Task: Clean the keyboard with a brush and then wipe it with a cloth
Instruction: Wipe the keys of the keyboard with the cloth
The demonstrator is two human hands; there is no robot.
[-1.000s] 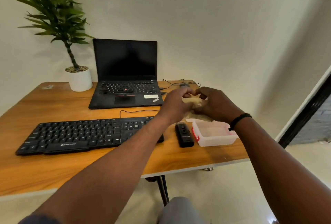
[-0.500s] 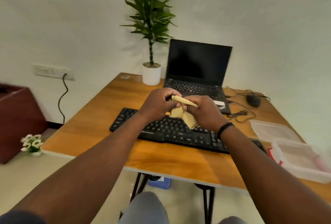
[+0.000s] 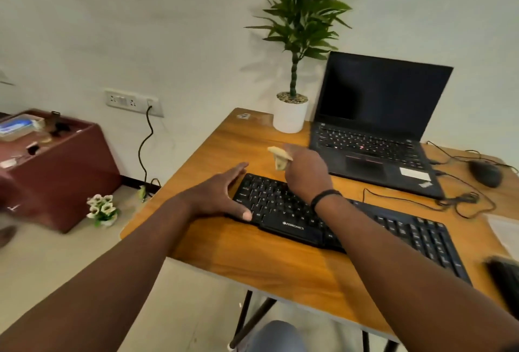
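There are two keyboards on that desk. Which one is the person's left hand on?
The separate black keyboard at the near edge; the left hand rests on its left end. The laptop, further back, is untouched.

A laptop (image 3: 376, 138) and potted plant (image 3: 292, 98) stand on the desk (image 3: 224, 247); a mouse (image 3: 485, 173) lies right; a cabinet (image 3: 56, 166) stands left.

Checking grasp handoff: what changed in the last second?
The left hand let go of the folded beige cloth and moved to the left end of the black desktop keyboard, fingers spread. The right hand alone now pinches the cloth above the keys. Keyboard unmoved.
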